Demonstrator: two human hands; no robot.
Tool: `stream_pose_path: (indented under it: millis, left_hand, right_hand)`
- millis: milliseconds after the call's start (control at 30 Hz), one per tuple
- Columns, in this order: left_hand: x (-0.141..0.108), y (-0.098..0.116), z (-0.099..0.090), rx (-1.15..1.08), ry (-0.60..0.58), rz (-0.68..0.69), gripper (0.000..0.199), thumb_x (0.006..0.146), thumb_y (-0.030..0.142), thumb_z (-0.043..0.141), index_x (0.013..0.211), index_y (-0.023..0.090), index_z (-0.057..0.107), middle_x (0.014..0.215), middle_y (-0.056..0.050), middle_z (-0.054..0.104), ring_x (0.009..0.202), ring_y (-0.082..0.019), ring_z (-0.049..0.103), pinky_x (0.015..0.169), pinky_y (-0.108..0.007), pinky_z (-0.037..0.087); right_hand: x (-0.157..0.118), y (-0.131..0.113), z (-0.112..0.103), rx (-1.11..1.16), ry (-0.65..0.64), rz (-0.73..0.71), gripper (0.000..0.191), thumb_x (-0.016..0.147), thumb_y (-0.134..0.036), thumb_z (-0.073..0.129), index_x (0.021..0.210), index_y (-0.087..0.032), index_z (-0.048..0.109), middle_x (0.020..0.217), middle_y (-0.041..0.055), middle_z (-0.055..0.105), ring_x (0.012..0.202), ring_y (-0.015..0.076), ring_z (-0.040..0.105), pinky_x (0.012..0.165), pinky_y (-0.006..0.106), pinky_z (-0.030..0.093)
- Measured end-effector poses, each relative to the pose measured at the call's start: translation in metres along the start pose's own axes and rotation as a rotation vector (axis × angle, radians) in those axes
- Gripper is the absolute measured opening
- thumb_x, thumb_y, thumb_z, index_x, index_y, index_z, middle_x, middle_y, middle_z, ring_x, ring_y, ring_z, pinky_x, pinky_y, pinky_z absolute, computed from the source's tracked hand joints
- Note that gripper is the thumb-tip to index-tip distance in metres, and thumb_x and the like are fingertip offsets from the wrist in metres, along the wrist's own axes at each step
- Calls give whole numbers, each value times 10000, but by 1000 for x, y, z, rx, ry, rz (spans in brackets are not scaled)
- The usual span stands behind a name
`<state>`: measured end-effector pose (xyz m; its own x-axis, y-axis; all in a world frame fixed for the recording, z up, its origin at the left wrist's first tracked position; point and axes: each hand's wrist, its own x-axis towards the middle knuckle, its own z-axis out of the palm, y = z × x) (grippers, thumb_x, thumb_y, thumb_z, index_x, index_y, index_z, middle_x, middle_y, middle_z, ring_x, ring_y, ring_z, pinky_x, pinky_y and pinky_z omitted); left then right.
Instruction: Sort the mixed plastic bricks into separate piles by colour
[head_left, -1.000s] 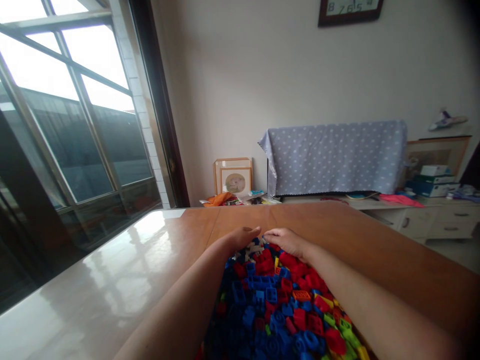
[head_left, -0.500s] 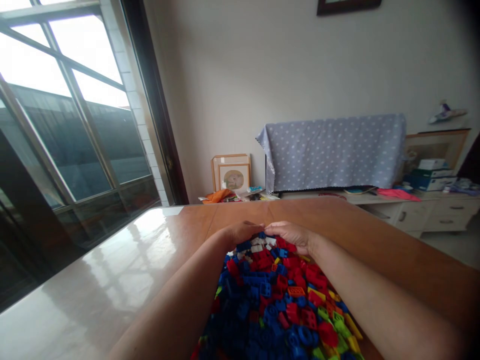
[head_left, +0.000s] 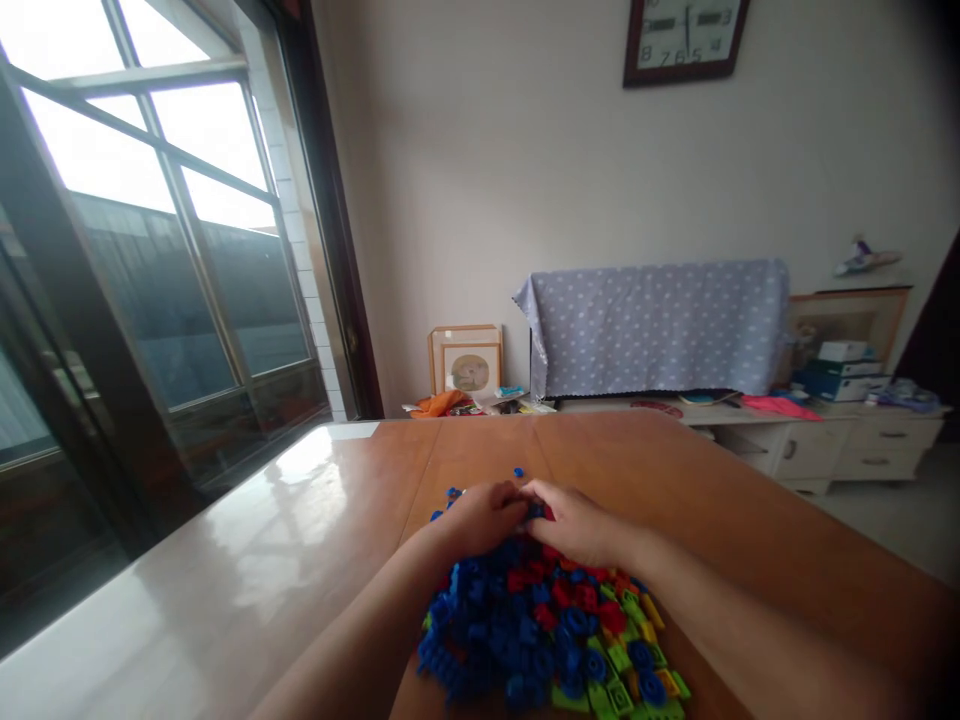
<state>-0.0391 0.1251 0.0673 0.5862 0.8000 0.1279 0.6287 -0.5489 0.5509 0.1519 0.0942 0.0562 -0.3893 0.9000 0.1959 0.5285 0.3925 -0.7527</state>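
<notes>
A pile of plastic building bricks (head_left: 517,620) in blue, red, green and yellow lies on the brown wooden table (head_left: 600,450). My left hand (head_left: 487,512) rests on the far side of the pile, its fingers curled, with bricks beneath it. Close beside it, almost touching, my right hand (head_left: 574,522) is bent over red and blue bricks. Both hands are closed around bricks between and under them; which ones is partly hidden. A single small blue brick (head_left: 518,472) lies just beyond the hands.
Glare covers the table's left part. Behind the table, a white cabinet (head_left: 810,450) carries a polka-dot cloth cover (head_left: 652,330), boxes (head_left: 840,380) and a pink cloth (head_left: 780,406). Picture frames (head_left: 471,368) lean on the wall under a clock (head_left: 684,40). Windows are at left.
Both hands have drawn nearer over the pile, fingers more curled. Bricks have shifted toward me, and some blue ones now lie beyond the hands. The view has tilted up.
</notes>
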Motion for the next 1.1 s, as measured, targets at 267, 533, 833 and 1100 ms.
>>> stream_pose_path:
  millis: [267,533,833,1100]
  left_hand:
    - [-81,39,10,304,204,79,233,941,338,454,976,253,668,1042,-74,661,1014,-249,584,873,-351,431]
    - [-113,30,25,246,329,-24,297,954,312,454,1132,278,689,1259,-71,638,1230,-266,538,1061,-431,401]
    - [-128,7,36,307,410,-188,436,969,440,431,1326,284,626,1478,-64,517,1443,-323,339,1179,-545,270]
    - [-116,-4,41,287,404,-297,602,945,620,387,1449,312,502,1564,-53,407,1496,-335,219,1204,-572,174]
  right_hand:
    - [-76,-41,19,-278,48,-74,556,820,-210,560,1372,-278,578,1388,77,604,1312,271,513,1144,404,332]
    - [-98,-33,27,-315,100,50,405,844,-260,550,1224,-265,691,1291,87,675,1291,294,539,1168,484,254]
    - [-99,12,33,-193,307,-47,377,860,-236,521,1176,-217,724,1302,83,672,1314,249,533,1145,430,368]
    - [-92,21,31,-253,312,-16,522,941,-461,485,1380,-199,590,1488,112,513,1457,273,347,1201,489,273]
